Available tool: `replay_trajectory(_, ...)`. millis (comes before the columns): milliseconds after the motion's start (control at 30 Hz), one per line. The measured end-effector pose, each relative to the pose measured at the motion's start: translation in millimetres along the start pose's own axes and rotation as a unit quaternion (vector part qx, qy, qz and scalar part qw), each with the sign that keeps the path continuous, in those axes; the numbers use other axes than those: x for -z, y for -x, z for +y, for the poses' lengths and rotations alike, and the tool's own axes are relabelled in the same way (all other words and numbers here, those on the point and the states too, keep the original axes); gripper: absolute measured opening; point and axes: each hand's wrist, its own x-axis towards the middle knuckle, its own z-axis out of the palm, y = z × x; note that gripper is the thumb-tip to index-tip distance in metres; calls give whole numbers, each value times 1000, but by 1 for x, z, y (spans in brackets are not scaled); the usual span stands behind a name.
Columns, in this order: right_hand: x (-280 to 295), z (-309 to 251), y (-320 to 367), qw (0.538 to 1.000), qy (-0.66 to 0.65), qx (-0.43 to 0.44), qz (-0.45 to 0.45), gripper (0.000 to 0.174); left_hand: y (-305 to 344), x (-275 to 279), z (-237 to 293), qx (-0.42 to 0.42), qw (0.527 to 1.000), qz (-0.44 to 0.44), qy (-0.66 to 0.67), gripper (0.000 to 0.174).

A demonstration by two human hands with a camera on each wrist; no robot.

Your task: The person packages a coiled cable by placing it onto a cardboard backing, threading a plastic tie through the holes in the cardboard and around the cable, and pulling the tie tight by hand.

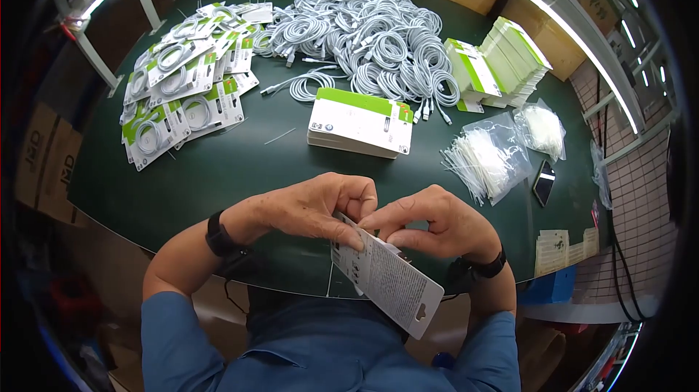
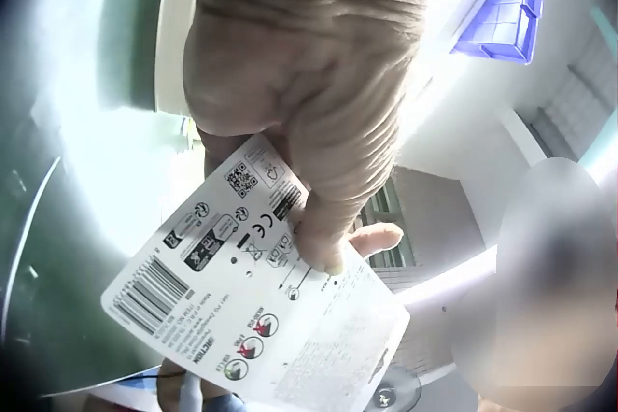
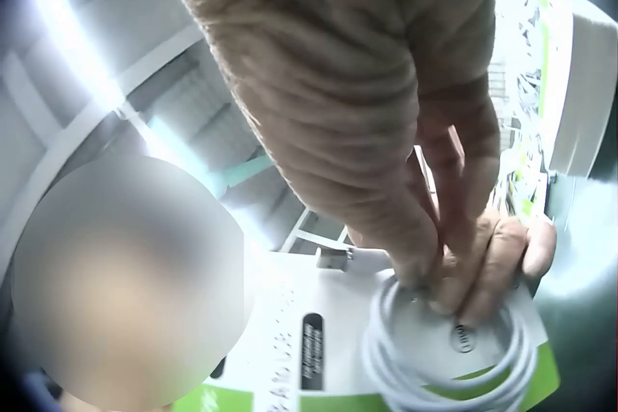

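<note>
My left hand (image 1: pixel 313 206) pinches a white printed packaging card (image 1: pixel 397 286) near its upper end, thumb on the printed back and fingers behind. The left wrist view shows a barcode and QR code on the card (image 2: pixel 246 286). On the card's other face, in the right wrist view, lies a coiled white cable (image 3: pixel 379 340) with a metal plug (image 3: pixel 334 257). My right hand (image 1: pixel 444 221) has its thumb and fingers brought together at the coil's edge, close to the left fingertips. Whatever small part sits between the right fingertips I cannot tell.
A stack of green-and-white cards (image 1: pixel 360 126) stands ahead of the hands, with a heap of coiled cables (image 1: pixel 378 35) behind. Carded cables (image 1: pixel 175 93) pile up at left. At right lie more card stacks (image 1: pixel 510 64), bags of white cable ties (image 1: pixel 484 159) and a phone (image 1: pixel 544 183).
</note>
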Motion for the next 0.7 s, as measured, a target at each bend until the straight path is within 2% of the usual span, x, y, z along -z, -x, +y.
replay_trajectory(67, 0, 0, -3, 991, 104, 87, 19, 39, -6, 1, -5, -21, 995, -35, 90, 35)
replay_trajectory(100, -1, 1, -3, 990, 106, 88, 19, 39, -8, 1, -9, -22, 995, -36, 89, 35)
replay_trajectory(200, -5, 5, -1, 971, 166, 172, 17, 46, -14, -1, -16, -16, 987, -60, 146, 40)
replay_trajectory(367, -3, 12, -1, 971, 118, 207, 25, 42, -27, -7, -18, -16, 986, -83, 143, 39)
replay_trajectory(467, -5, 5, 2, 950, 212, 222, 56, 33, -35, -3, -24, -44, 984, -119, 125, 32)
replay_trajectory(633, -13, 7, 5, 943, 223, 234, 83, 22, -42, 3, -29, -39, 981, -141, 126, 33)
replay_trajectory(700, -16, 11, 4, 945, 196, 244, 89, 19, -46, -1, -25, -38, 992, -110, 47, 36)
